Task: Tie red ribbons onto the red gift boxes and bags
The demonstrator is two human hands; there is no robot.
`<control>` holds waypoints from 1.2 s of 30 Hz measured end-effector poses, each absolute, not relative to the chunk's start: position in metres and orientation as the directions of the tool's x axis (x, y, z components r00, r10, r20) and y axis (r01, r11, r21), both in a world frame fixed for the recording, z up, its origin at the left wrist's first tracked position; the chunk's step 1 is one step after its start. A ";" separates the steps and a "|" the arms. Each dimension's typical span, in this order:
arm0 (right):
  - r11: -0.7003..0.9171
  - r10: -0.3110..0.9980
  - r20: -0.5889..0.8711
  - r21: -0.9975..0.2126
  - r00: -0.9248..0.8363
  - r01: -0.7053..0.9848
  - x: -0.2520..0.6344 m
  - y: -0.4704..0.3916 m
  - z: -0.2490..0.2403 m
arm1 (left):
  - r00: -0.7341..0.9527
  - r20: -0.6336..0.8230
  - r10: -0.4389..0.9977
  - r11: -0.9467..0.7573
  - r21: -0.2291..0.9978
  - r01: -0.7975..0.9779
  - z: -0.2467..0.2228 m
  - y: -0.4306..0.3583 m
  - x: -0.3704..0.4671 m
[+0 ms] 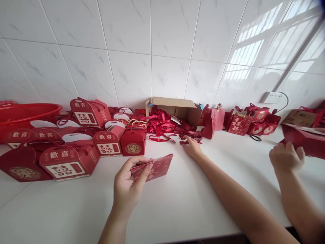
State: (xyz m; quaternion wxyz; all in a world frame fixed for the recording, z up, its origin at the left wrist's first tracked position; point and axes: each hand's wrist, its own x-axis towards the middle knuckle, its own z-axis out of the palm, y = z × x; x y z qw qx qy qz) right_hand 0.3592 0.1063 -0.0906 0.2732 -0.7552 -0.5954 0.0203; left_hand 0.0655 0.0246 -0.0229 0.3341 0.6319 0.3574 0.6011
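Observation:
My left hand (128, 183) is closed on a flat folded red gift box (158, 168), its thumb on the printed face, held above the white table. My right hand (194, 148) reaches forward with fingers stretched out, touching the loose dark-red ribbons (191, 135) on the table. Beside them a heap of brighter red ribbon (160, 121) spills from a cardboard box (175, 101) lying open against the wall. Just right of my fingers stands a red bag-shaped box (209, 128).
Assembled red gift boxes (68, 161) crowd the left side, near a red plastic basin (30, 110). More finished boxes (240, 123) stand at the right, below a wall socket (273, 98). At far right, another person's hand (286, 158) touches a red box (308, 140).

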 end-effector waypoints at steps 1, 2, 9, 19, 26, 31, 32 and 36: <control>-0.129 0.912 0.298 -0.448 0.283 0.885 0.359 0.106 -0.090 | 0.008 0.514 0.858 -0.514 0.857 0.046 -0.023 0.024 0.066; -0.113 0.913 0.301 -0.462 0.275 0.880 0.358 0.105 -0.090 | -0.003 0.507 0.862 -0.506 0.861 0.044 -0.023 0.024 0.067; 0.020 0.897 0.327 -0.704 0.299 0.709 0.360 0.104 -0.094 | -0.060 0.459 0.886 -0.457 0.888 0.044 -0.022 0.018 0.073; 0.246 0.889 0.222 -0.969 0.401 -0.009 0.355 0.106 -0.078 | -0.100 0.424 0.900 -0.420 0.906 0.061 -0.024 0.027 0.073; 0.381 0.910 0.238 -0.803 0.339 -0.459 0.358 0.096 -0.052 | -0.060 0.480 0.875 -0.471 0.873 0.124 -0.028 0.083 0.102; 0.397 0.917 0.273 -0.687 0.291 -0.608 0.346 0.073 -0.036 | 0.049 0.584 0.811 -0.582 0.793 0.177 -0.030 0.138 0.143; 0.389 0.921 0.277 -0.676 0.274 -0.625 0.343 0.064 -0.035 | 0.066 0.607 0.792 -0.607 0.772 0.189 -0.028 0.146 0.150; 0.324 0.942 0.293 -0.654 0.166 -0.684 0.332 0.031 -0.038 | 0.044 0.721 0.692 -0.707 0.664 0.245 -0.016 0.146 0.162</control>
